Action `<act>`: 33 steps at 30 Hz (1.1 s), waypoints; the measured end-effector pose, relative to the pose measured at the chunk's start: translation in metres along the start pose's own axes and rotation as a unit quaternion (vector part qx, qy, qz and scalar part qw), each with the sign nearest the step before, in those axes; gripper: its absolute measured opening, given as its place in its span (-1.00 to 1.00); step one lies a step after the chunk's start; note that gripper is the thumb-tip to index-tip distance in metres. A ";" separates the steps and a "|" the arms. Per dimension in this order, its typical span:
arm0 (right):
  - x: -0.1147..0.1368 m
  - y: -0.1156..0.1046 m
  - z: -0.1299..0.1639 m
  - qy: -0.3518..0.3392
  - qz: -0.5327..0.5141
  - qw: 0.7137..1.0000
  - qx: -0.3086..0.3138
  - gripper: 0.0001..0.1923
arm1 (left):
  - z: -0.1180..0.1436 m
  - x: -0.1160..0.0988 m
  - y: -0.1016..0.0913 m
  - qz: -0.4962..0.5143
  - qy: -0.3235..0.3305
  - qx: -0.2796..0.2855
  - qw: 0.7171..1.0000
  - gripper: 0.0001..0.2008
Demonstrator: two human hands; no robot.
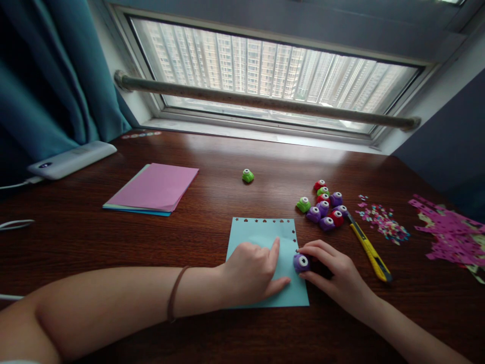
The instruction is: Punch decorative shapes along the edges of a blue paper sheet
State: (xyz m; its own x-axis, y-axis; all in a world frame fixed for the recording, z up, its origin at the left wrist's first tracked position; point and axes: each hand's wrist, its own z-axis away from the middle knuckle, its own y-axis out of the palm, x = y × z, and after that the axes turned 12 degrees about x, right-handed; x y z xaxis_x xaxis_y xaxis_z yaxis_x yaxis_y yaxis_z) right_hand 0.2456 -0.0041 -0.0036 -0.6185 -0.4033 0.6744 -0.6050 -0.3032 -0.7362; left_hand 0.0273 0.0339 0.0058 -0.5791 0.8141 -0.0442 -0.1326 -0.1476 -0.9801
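Setting: dark wood tabletop (212, 167) under a window, teal curtain off to the left
Blue paper (261, 235): lies flat near the front edge, tiny punched shapes along its top and right sides
Left hand (252, 273): pressed down on the paper, fingers loosely curled, gripping nothing
Right hand (333, 268): fingers pinched around a purple punch (301, 262) sitting at the paper's right edge
Nearby: cluster of little punches (325, 206), 1 green punch (247, 175) on its own, yellow utility knife (369, 251), confetti pile (383, 221), pink paper stack (155, 188)

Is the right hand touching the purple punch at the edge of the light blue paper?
Touching. The head view shows the right hand with fingers closed around the purple punch.
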 end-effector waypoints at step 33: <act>0.001 0.001 0.000 0.008 -0.020 1.000 0.001 -0.72 | -0.003 0.002 0.000 0.000 -0.002 0.004 1.000 -0.32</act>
State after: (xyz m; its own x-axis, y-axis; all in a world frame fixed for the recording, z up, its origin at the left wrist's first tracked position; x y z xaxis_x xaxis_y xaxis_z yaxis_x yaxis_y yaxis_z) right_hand 0.2449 -0.0048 -0.0034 -0.6013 -0.3774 0.7043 -0.6290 -0.3200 -0.7084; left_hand 0.0282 0.0367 0.0047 -0.5828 0.8115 -0.0423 -0.1399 -0.1515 -0.9785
